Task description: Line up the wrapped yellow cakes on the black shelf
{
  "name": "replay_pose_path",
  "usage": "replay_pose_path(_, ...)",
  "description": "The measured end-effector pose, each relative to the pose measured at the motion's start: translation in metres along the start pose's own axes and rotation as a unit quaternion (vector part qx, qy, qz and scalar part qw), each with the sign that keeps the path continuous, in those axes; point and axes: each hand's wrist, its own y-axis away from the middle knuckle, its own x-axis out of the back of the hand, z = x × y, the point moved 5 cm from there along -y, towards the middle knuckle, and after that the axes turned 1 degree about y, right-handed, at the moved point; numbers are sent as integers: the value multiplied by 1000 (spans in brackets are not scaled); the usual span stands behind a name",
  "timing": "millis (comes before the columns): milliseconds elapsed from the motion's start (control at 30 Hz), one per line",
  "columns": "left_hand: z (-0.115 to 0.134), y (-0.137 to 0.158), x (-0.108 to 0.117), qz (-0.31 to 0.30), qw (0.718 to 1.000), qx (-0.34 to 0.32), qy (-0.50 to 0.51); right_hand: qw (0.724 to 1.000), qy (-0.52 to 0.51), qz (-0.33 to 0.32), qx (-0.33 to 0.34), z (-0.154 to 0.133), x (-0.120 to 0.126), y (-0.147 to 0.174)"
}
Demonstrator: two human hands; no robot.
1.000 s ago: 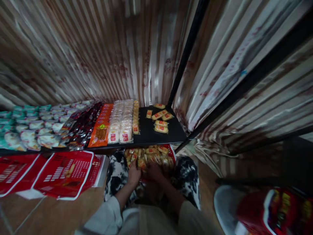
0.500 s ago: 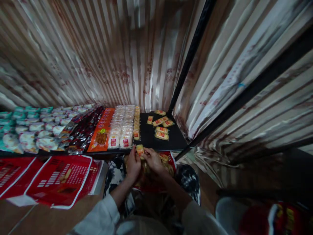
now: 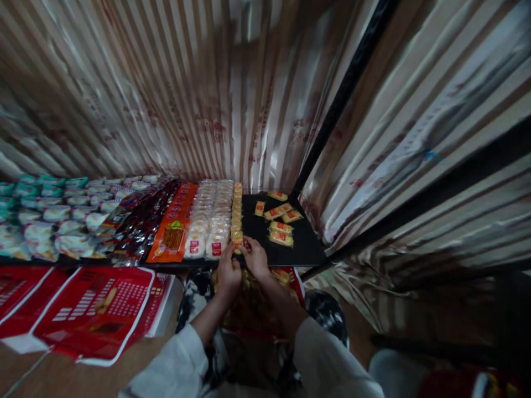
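Note:
At the front end of a column of yellow snack packets [image 3: 237, 205] is a small yellow snack packet [image 3: 238, 237] with a red label. My left hand [image 3: 229, 272] pinches its left side, and my right hand [image 3: 255, 256] pinches its right side. Both hands are at the front edge of the black shelf [image 3: 265, 255]. Below them, between my knees, a red bag [image 3: 299, 284] holds many more yellow packets, partly hidden by my forearms. Several loose yellow packets [image 3: 281, 237] lie on the shelf to the right of my hands.
Left of the column stand rows of white round packets [image 3: 215, 232], an orange pouch [image 3: 173, 224], dark shiny packets [image 3: 136, 221] and white-and-green packets [image 3: 50, 221]. Red printed bags [image 3: 95, 309] lie below the shelf. A black pole [image 3: 332, 121] rises at the right corner, before a striped curtain [image 3: 186, 99].
Both hands have moved forward and up from above the red bag to the shelf edge, carrying the yellow packet to the front of its column. The camera view has shifted slightly.

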Motion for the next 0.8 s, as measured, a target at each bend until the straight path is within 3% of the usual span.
replay_pose_path(267, -2, 0, -2, 18, 997, -77, -18, 1000, 12, 16, 19, 4, -8, -4)
replay_pose_path(533, -1, 1, -5, 16, 995, -88, -40, 995, 51, 41, 73, 7, -15, -4)
replay_pose_path(800, -6, 1, -11, -12, 995, -61, -81, 993, 65, 56, 78, 12, -22, 1)
